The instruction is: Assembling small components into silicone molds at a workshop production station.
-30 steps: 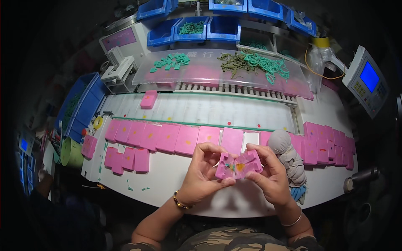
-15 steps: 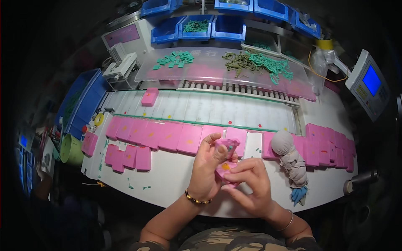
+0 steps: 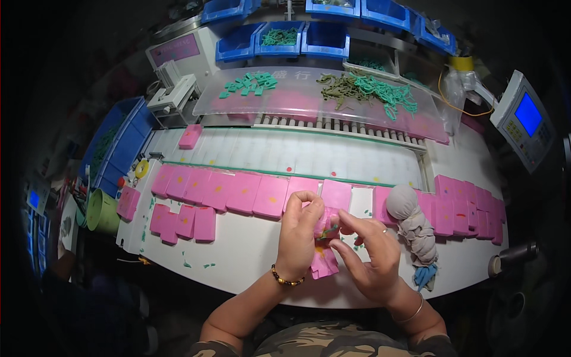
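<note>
My left hand [image 3: 297, 235] pinches a soft pink rubber mould [image 3: 324, 266] in front of me, above the white table. Its halves are spread apart: one is up at the fingers, the other hangs down with a yellow mark on it. A small green piece [image 3: 329, 231] shows between the halves; its shape is too small to make out. Close to the right of it, my right hand [image 3: 377, 256] has its thumb and forefinger parted, holding nothing that I can see.
A row of pink moulds [image 3: 241, 190] lines the conveyor belt [image 3: 250, 149], where one mould [image 3: 190, 137] lies. More moulds [image 3: 461, 208] are stacked at right, beside a grey cloth bundle [image 3: 416, 232]. Green pieces [image 3: 386, 92] lie on a clear shelf; blue bins [image 3: 324, 41] stand behind.
My right hand has moved off the mould to the right and its fingers have opened. The mould now hangs open lower down. On the belt, the lone mould and coloured dots have shifted left.
</note>
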`<state>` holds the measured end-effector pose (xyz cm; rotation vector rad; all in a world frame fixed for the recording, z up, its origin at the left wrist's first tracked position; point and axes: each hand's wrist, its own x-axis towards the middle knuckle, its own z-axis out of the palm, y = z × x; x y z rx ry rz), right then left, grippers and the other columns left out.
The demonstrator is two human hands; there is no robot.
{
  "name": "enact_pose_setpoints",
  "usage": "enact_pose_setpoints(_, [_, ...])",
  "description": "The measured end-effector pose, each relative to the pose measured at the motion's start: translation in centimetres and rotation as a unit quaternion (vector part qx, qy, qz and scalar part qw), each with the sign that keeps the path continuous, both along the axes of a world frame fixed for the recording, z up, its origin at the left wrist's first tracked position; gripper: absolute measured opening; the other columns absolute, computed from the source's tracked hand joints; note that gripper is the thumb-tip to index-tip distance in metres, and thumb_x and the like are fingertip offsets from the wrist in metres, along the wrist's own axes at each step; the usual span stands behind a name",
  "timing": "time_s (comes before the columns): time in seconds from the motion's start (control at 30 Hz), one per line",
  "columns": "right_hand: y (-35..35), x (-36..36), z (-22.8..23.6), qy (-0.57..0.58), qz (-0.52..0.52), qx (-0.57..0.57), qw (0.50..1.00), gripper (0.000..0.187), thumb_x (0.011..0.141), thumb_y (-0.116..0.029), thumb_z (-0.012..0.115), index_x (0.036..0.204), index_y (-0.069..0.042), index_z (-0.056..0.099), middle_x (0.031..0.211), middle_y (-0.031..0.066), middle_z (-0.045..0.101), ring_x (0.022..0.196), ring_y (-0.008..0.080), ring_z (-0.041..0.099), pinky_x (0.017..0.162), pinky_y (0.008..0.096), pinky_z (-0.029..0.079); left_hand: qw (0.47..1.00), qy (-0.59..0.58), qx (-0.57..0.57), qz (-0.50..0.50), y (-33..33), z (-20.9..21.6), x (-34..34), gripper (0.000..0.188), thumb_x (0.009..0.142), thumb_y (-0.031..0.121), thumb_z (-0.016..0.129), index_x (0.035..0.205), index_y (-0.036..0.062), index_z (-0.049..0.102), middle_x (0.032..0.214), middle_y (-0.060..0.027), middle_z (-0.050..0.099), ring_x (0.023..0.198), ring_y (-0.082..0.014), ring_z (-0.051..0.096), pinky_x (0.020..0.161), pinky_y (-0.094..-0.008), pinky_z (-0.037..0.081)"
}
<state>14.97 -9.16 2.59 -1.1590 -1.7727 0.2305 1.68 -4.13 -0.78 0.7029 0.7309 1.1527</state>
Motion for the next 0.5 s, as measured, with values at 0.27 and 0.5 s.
enact_pose_setpoints(0.27, [0.2,-0.3,-0.9,0.009,0.051,0.051,0.997,0.030,0.070,0.004,0.076,0.098,-0.002,0.066,0.081,0.0099,0.066,0.070,0.0261,0.063,0.062,0.0336,0.051,0.970,0.172,0.100,0.139,1.1,-2.3,0.5,0.013,0.099,0.019,0.048,0.106,0.0078,0.048,0.085,-0.0026,0.055,0.065,-0.0109,0.054,0.055,-0.0246,0.043])
enact_pose_setpoints(0.5, [0.9,1.5,-0.3,0.195,-0.017,0.031,0.980,0.024,0.072,0.010,0.076,0.087,-0.002,0.062,0.077,0.0089,0.064,0.068,0.0206,0.062,0.063,0.0275,0.049,0.996,0.071,0.051,-0.015,1.6,-1.0,-1.5,0.040,0.102,0.041,0.044,0.098,0.0022,0.053,0.079,-0.0080,0.057,0.058,-0.0169,0.058,0.051,-0.0286,0.048])
